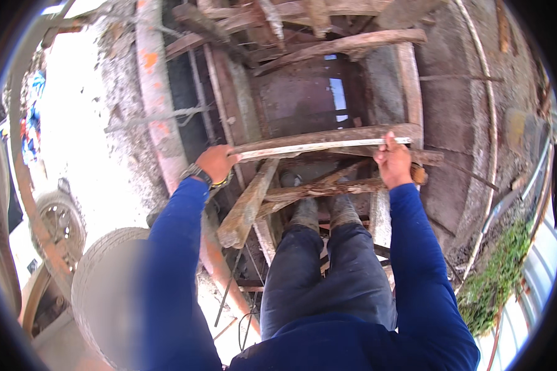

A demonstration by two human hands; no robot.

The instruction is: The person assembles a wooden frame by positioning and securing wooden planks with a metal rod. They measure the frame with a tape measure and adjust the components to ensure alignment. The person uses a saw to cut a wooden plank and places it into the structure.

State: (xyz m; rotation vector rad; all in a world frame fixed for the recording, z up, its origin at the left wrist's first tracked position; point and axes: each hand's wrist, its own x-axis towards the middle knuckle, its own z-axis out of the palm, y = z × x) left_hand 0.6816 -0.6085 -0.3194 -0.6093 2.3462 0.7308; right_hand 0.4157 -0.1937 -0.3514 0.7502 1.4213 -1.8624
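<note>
A narrow white strip, which looks like the pulled-out blade of a tape measure, runs straight along a wooden crosspiece over the pit in front of me. My left hand, with a watch on its wrist, is closed at the strip's left end. Whether a tape case is inside that hand is hidden. My right hand pinches the strip near its right end, index finger raised against the wood. Just below lie a rough plank set at a slant and a weathered crossbar.
Water stands in the pit beyond the crosspiece, between timber-framed walls. More rough beams cross its far end. A long orange-marked pipe runs along the left, beside a wheel. Thin rods stick out on the right, near green plants.
</note>
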